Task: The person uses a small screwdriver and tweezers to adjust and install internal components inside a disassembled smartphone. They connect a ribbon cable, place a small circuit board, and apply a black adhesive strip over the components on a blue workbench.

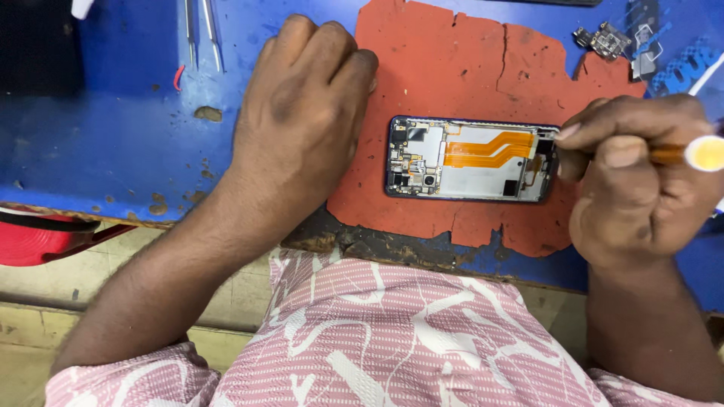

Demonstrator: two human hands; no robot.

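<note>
The blue worktop (113, 128) fills the upper frame, scarred and chipped, with a cracked red mat (467, 68) laid across its middle. On the mat, centre right, lies the opened phone (471, 159), back off, its boards and an orange flex cable (486, 148) bare. I judge it light and stiff, yet fragile inside (that ribbon would tear easily), so I would take it only by its long edges. My left hand (305, 113) rests curled on the mat just left of the phone, fingers folded under, holding nothing that I can see. My right hand (637, 181), at the frame's right edge, has its grip closed around a yellow-handled tool (690, 154), the tip meeting the phone's right end. Tweezers (204, 34) lie upper left; small loose parts (607, 39) upper right.
</note>
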